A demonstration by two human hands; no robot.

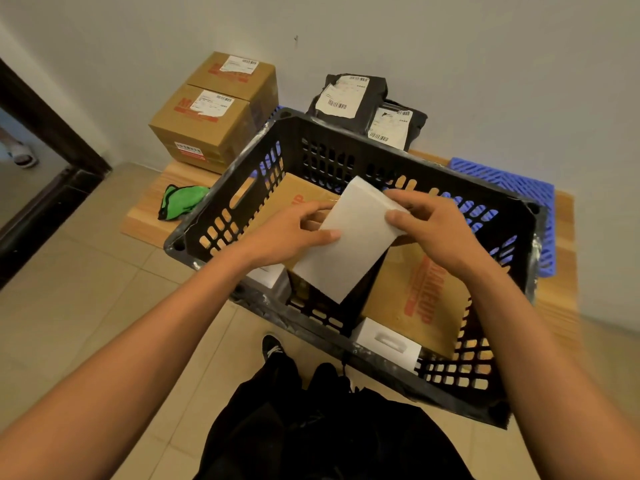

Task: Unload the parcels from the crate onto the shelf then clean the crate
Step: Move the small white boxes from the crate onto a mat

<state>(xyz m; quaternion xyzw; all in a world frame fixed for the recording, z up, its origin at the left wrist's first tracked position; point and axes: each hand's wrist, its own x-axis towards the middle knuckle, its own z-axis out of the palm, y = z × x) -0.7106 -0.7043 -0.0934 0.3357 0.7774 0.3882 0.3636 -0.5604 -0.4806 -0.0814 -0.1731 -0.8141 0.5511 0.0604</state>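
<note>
Now: unloading step | left hand (294, 233) and right hand (433, 226), fingers pinching white parcel (349, 244) above black crate (346, 344) | next: carry to shelf (149, 209) beside 2 brown boxes (207, 116); 4 parcels seemingly left; cleaning not begun.

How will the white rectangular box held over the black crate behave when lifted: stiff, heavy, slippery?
The white rectangular box probably stays stiff: its edges look straight. It seems light, since the left hand and right hand grip it mainly with fingertips. Its smooth surface may be slippery.
</note>
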